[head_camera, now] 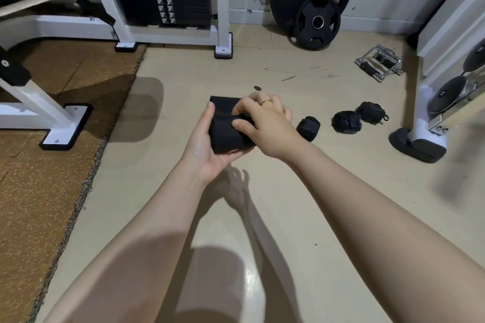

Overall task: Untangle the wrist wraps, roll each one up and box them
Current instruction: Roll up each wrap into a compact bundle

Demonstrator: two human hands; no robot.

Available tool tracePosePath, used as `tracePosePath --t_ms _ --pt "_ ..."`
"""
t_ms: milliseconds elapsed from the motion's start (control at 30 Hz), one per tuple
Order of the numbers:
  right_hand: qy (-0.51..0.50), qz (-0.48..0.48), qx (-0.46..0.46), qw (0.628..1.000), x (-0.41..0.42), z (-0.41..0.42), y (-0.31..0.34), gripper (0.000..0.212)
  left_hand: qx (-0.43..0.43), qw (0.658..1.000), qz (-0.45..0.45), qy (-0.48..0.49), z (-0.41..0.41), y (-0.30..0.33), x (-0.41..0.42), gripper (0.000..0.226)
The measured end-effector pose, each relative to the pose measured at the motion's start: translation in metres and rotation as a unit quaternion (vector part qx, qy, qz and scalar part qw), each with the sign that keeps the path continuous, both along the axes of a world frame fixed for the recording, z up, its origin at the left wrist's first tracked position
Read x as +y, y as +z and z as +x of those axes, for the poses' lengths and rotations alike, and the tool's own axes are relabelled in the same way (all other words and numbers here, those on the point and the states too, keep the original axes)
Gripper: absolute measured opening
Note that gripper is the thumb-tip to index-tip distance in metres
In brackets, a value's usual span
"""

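Two hands on wrap [231,136]: left hand [207,144] cups underneath, right hand [265,123] pinches top; roll's axis runs left-right.

One head-worn camera looks forward and down, close over the gym floor [236,217].

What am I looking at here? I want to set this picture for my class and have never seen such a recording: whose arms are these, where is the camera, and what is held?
There is one picture, from a camera worn on a person's head, looking down at their bare arms. The left hand and right hand together hold a black fabric wrist wrap, each grip curled round it. On the beige floor to the right lie three rolled black wraps. Gym machines and black weight plates stand behind. No box is visible.
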State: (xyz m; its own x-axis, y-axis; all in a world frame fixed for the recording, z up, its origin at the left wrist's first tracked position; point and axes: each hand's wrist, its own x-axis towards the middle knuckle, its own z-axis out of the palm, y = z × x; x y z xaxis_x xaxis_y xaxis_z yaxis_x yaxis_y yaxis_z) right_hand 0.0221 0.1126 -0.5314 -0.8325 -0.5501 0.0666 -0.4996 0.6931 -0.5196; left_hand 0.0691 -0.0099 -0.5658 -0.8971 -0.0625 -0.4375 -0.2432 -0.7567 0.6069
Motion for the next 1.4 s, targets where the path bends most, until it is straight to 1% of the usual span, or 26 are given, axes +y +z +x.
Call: tracePosePath --t_ms 67,100,133,167,200,233,267,333,400,467,500,533,600,633,733,767,833,867,900,967,1000,1100,1200,1267,1333,1400 --pt "-0.043 -0.013 -0.009 0.999 -0.005 0.0 0.0 0.023 -0.001 1.0 -0.009 -0.001 0.0 0.001 0.004 0.036" --pt "-0.065 -0.046 -0.05 0.996 -0.006 0.002 0.0 0.032 -0.004 1.0 -0.006 0.006 -0.001 0.002 0.005 0.032" --pt "-0.082 -0.105 -0.12 0.984 -0.007 0.002 0.002 0.043 -0.007 1.0 -0.009 0.012 -0.002 0.003 0.005 0.029" --pt "-0.089 -0.181 -0.199 0.959 -0.006 0.003 0.004 0.049 -0.008 1.0 -0.016 0.014 -0.004 0.006 0.004 0.026" --pt "-0.091 -0.247 -0.265 0.928 -0.005 0.001 0.008 0.047 -0.007 1.0 -0.028 0.01 -0.007 0.011 0.003 0.024" --pt "-0.095 -0.285 -0.303 0.904 -0.001 -0.001 0.012 0.041 -0.008 0.999 -0.046 0.003 -0.01 0.017 0.001 0.023" --pt "-0.103 -0.301 -0.318 0.893 0.002 -0.003 0.017 0.034 -0.011 0.997 -0.074 -0.008 -0.014 0.024 0.001 0.022" --pt "-0.123 -0.334 -0.32 0.878 0.009 -0.007 0.032 0.028 -0.023 0.99 -0.136 -0.033 -0.024 0.04 0.003 0.024" --pt "-0.119 -0.364 -0.314 0.869 0.014 -0.012 0.043 0.036 -0.033 0.982 -0.179 -0.048 -0.034 0.058 0.004 0.027" --pt "-0.103 -0.354 -0.309 0.877 0.015 -0.015 0.055 0.042 -0.038 0.976 -0.205 -0.062 -0.04 0.075 0.007 0.018" --pt "-0.097 -0.337 -0.305 0.886 0.015 -0.016 0.06 0.04 -0.042 0.974 -0.211 -0.069 -0.041 0.081 0.009 0.016" --pt "-0.097 -0.318 -0.3 0.894 0.015 -0.017 0.063 0.035 -0.048 0.973 -0.211 -0.076 -0.043 0.084 0.01 0.021" --pt "-0.106 -0.291 -0.293 0.905 0.016 -0.02 0.067 0.042 -0.064 0.976 -0.196 -0.071 -0.044 0.086 0.013 0.029" --pt "-0.11 -0.295 -0.29 0.904 0.016 -0.02 0.068 0.046 -0.069 0.978 -0.189 -0.062 -0.045 0.086 0.015 0.029" --pt "-0.124 -0.349 -0.261 0.892 0.014 -0.018 0.069 0.055 -0.065 0.984 -0.16 -0.039 -0.045 0.09 0.019 0.028" --pt "-0.141 -0.354 -0.25 0.89 0.014 -0.02 0.07 0.063 -0.054 0.986 -0.153 -0.032 -0.045 0.091 0.019 0.026" --pt "-0.193 -0.352 -0.257 0.879 0.014 -0.022 0.072 0.079 -0.021 0.988 -0.152 -0.026 -0.044 0.093 0.021 0.02" --pt "-0.217 -0.348 -0.271 0.871 0.014 -0.024 0.074 0.081 -0.003 0.987 -0.156 -0.025 -0.044 0.094 0.021 0.02" --pt "-0.234 -0.339 -0.288 0.865 0.014 -0.026 0.076 0.075 0.013 0.987 -0.161 -0.024 -0.043 0.093 0.02 0.022" --pt "-0.242 -0.316 -0.315 0.861 0.014 -0.029 0.078 0.04 0.035 0.984 -0.17 -0.03 -0.041 0.091 0.016 0.029" --pt "-0.242 -0.302 -0.326 0.863 0.014 -0.028 0.079 0.029 0.04 0.983 -0.173 -0.034 -0.041 0.09 0.014 0.033" --pt "-0.237 -0.256 -0.356 0.867 0.017 -0.027 0.08 0.022 0.046 0.975 -0.21 -0.051 -0.038 0.089 0.014 0.043" --pt "-0.245 -0.235 -0.366 0.866 0.023 -0.027 0.077 0.019 0.063 0.96 -0.263 -0.079 -0.035 0.095 0.022 0.042" --pt "-0.234 -0.232 -0.346 0.878 0.024 -0.026 0.077 0.011 0.065 0.965 -0.24 -0.081 -0.034 0.097 0.023 0.039" --pt "-0.227 -0.234 -0.328 0.887 0.024 -0.027 0.078 0.006 0.046 0.977 -0.193 -0.075 -0.037 0.097 0.022 0.036" --pt "-0.255 -0.229 -0.338 0.877 0.025 -0.026 0.08 0.009 0.045 0.978 -0.183 -0.088 -0.036 0.096 0.025 0.037"
